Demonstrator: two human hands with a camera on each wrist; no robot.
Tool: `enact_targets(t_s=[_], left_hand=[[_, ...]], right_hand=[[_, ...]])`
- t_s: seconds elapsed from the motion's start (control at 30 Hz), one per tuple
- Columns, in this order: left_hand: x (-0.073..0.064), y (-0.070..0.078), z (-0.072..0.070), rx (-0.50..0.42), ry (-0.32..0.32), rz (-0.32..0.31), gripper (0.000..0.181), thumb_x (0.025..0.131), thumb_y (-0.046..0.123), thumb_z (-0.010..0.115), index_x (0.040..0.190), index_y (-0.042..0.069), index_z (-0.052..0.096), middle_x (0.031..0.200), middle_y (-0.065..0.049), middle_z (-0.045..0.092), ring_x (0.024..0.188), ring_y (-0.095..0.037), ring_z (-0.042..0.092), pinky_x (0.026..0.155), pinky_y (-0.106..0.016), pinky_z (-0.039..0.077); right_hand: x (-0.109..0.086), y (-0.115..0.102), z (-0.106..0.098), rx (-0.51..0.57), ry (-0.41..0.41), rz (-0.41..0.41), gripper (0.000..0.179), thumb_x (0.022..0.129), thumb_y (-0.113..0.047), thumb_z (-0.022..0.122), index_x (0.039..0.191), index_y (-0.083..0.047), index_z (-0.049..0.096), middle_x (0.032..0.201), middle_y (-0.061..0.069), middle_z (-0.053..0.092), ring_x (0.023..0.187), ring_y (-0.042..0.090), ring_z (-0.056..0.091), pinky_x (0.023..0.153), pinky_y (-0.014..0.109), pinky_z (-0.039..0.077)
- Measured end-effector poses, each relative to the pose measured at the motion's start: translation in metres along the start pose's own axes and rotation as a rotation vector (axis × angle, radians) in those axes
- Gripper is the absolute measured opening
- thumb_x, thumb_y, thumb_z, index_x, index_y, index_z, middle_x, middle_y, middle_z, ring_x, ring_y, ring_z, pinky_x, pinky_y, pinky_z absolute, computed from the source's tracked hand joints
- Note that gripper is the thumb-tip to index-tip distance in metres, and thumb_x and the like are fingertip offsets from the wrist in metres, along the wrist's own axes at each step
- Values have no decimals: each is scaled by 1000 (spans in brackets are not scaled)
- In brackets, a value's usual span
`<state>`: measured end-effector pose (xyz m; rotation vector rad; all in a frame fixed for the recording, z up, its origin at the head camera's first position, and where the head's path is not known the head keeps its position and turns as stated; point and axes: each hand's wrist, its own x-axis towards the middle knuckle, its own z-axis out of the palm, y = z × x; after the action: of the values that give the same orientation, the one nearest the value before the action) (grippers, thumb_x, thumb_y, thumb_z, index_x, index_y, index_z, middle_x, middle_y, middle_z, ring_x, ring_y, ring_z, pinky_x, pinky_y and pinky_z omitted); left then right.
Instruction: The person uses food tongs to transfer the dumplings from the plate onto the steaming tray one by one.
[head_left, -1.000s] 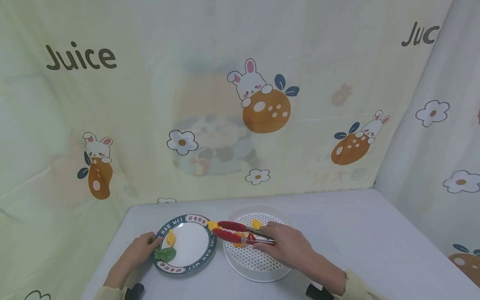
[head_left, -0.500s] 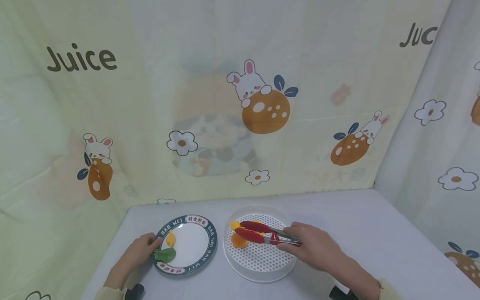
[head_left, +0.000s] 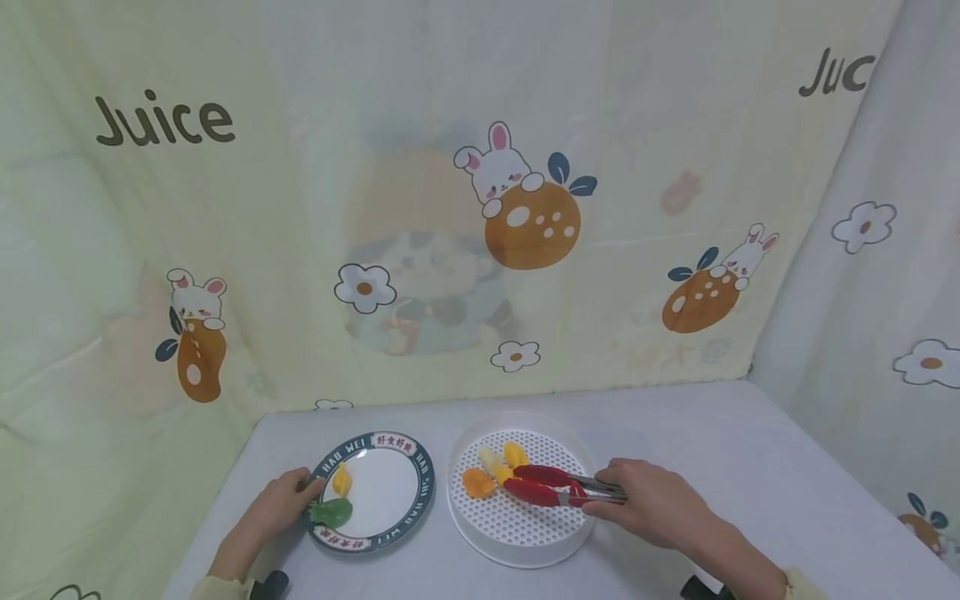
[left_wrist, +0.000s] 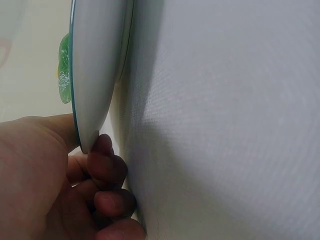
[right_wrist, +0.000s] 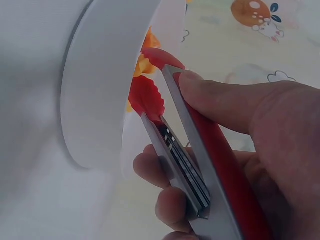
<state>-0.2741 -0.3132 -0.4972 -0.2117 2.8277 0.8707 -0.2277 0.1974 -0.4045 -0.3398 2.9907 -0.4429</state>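
My left hand (head_left: pixel 283 501) pinches the left rim of a white plate (head_left: pixel 386 492) with a dark blue lettered border; in the left wrist view the thumb lies over the rim and fingers curl beneath. On the plate sit a small yellow piece (head_left: pixel 342 478) and a green leaf-like piece (head_left: pixel 332 512). My right hand (head_left: pixel 652 500) grips red-tipped metal tongs (right_wrist: pixel 200 145), their tips low inside a round white perforated steamer tray (head_left: pixel 517 529). At the tips lies a yellow piece (head_left: pixel 503 474). Beside it are an orange piece (head_left: pixel 477 483), another yellow piece (head_left: pixel 516 454) and a pale piece (head_left: pixel 489 459).
Plate and tray stand side by side on a white-covered table (head_left: pixel 675 433), with a narrow gap between them. Behind the table hangs a curtain (head_left: pixel 420 208) printed with rabbits and flowers. A second curtain (head_left: pixel 862 333) hangs at the right.
The tongs have moved right, from over the plate's right rim with a yellow piece in their tips, then down into the tray among the other pieces. The left hand has stayed on the plate.
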Motion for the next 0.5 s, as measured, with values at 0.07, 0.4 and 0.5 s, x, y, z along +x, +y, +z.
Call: enact_targets(t_s=[0.07, 0.4, 0.5], left_hand=[[-1, 1, 0, -1, -1, -7, 33, 104, 37, 50, 86, 10, 54, 76, -5, 51, 73, -18, 49, 63, -31, 41], [-2, 3, -2, 3, 3, -6, 33, 104, 37, 50, 87, 9, 53, 76, -5, 51, 73, -18, 49, 63, -32, 41], [-2, 2, -1, 8, -2, -6, 34, 104, 38, 50, 87, 9, 53, 76, -5, 50, 73, -18, 49, 64, -32, 42]], right_hand=[[0, 1, 1, 0, -6, 1, 46, 77, -53, 81, 105, -16, 76, 80, -8, 60, 72, 12, 49, 60, 28, 41], [1, 3, 2, 2, -2, -13, 47, 78, -54, 80, 105, -15, 75, 78, -8, 59, 71, 11, 48, 58, 27, 38], [1, 4, 1, 7, -4, -3, 56, 77, -58, 79, 110, -14, 74, 83, -6, 61, 73, 12, 50, 60, 29, 42]])
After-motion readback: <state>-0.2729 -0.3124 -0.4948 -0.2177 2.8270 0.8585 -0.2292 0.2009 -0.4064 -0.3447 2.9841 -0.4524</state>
